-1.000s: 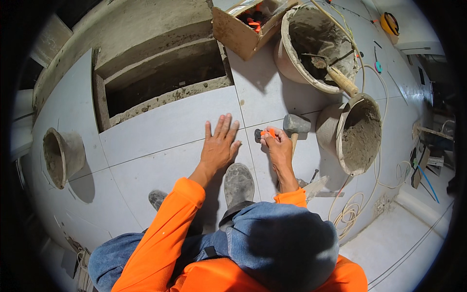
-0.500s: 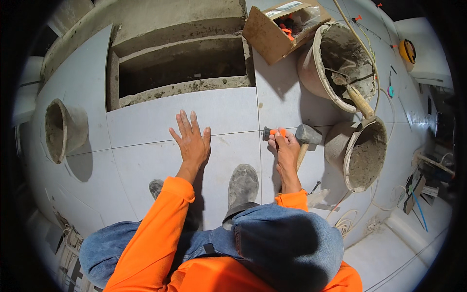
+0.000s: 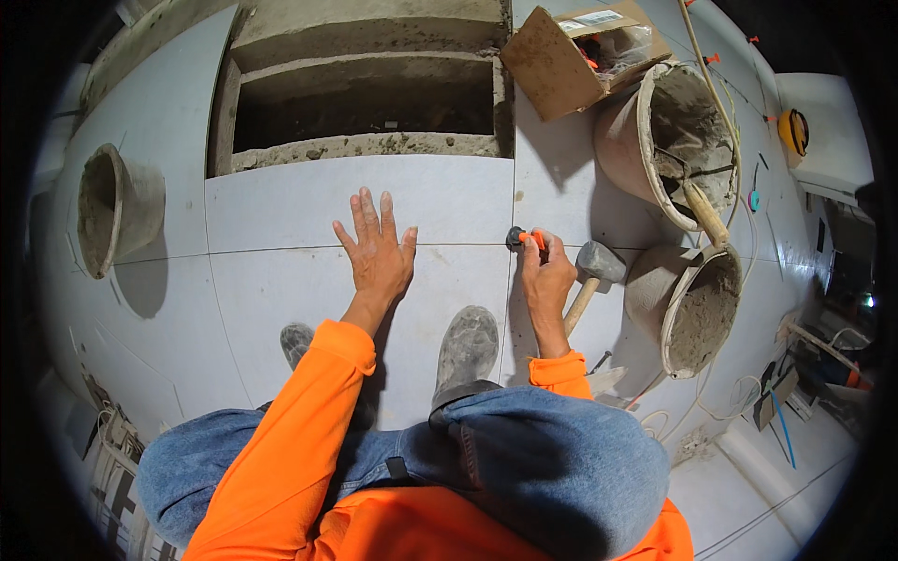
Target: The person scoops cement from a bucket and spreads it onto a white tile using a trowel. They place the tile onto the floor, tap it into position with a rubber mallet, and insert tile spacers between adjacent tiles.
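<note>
Pale floor tiles (image 3: 449,196) are bordering a dark rectangular pit (image 3: 365,107), and two mortar-smeared buckets (image 3: 645,285) are sitting toward the right. Splayed wide, the left hand (image 3: 382,266) is hovering over or resting on the tiles; I cannot tell which. The right hand (image 3: 550,280) is pinching an orange-and-black clip (image 3: 529,238), which is sitting near where tile joints are crossing, left of a mallet (image 3: 601,263).

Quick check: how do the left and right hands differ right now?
The left hand is spread open over the tiles; the right hand is curled. The left hand shows nothing in its grasp; the right hand pinches an orange-and-black piece. Both are bare, with orange sleeves.
</note>
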Demonstrator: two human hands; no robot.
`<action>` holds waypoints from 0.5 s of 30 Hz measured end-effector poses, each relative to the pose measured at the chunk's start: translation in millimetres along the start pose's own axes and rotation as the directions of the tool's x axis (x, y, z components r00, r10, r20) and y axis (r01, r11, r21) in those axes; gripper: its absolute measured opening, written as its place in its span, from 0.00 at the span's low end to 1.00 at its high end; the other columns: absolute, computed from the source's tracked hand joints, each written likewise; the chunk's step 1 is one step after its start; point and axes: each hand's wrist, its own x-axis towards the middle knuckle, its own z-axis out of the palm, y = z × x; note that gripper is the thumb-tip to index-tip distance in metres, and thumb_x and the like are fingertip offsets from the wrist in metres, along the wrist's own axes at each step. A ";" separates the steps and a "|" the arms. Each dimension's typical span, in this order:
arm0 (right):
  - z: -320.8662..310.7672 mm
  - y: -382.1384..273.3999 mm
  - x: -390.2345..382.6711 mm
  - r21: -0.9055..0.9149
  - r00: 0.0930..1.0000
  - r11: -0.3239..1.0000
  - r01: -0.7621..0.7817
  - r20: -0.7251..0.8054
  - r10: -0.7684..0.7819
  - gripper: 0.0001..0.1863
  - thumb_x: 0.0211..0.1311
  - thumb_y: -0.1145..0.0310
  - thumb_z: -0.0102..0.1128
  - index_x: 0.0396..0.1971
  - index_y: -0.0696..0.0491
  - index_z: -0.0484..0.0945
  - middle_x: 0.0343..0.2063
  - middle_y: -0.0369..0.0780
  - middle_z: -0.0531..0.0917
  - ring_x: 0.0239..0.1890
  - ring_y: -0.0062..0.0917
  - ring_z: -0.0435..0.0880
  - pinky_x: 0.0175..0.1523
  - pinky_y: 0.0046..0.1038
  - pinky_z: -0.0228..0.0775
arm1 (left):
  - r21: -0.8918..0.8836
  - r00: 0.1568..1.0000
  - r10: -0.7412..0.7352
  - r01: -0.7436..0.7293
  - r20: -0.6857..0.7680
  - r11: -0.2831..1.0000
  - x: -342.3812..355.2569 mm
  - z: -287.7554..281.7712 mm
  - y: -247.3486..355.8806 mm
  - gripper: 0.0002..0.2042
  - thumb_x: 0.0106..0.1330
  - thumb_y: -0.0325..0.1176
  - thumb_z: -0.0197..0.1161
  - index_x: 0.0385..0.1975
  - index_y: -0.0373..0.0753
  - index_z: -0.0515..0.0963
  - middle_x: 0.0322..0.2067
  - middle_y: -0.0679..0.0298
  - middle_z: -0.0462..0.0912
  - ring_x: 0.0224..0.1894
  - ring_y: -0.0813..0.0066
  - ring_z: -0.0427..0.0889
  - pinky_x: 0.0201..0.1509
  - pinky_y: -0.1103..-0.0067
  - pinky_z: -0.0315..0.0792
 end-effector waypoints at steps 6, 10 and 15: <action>9.7 -10.6 -8.2 -0.134 0.988 0.980 0.145 -0.039 -0.151 0.10 0.71 0.72 0.69 0.46 0.61 0.83 0.35 0.51 0.89 0.35 0.46 0.91 0.42 0.40 0.83 | 0.029 1.000 -0.004 0.004 -0.004 1.000 -0.1 1.6 0.0 0.38 0.85 0.55 0.46 0.85 0.37 0.50 0.86 0.42 0.37 0.88 0.44 0.31 0.82 0.36 0.22; 11.4 -10.1 -8.4 -0.166 0.981 0.970 0.177 -0.051 -0.187 0.10 0.70 0.72 0.70 0.45 0.62 0.83 0.34 0.51 0.89 0.34 0.45 0.90 0.40 0.40 0.82 | 0.023 0.999 0.017 -0.016 -0.041 1.000 -0.1 3.5 -1.2 0.38 0.85 0.55 0.46 0.85 0.37 0.50 0.86 0.42 0.37 0.88 0.44 0.30 0.82 0.36 0.22; 12.0 -9.4 -6.7 -0.157 0.978 0.970 0.188 -0.055 -0.199 0.10 0.70 0.72 0.70 0.44 0.62 0.83 0.31 0.52 0.88 0.33 0.46 0.90 0.40 0.40 0.82 | 0.026 1.000 -0.002 0.003 -0.006 1.000 0.1 4.4 -2.0 0.38 0.84 0.55 0.47 0.85 0.38 0.50 0.86 0.43 0.37 0.88 0.45 0.31 0.83 0.36 0.23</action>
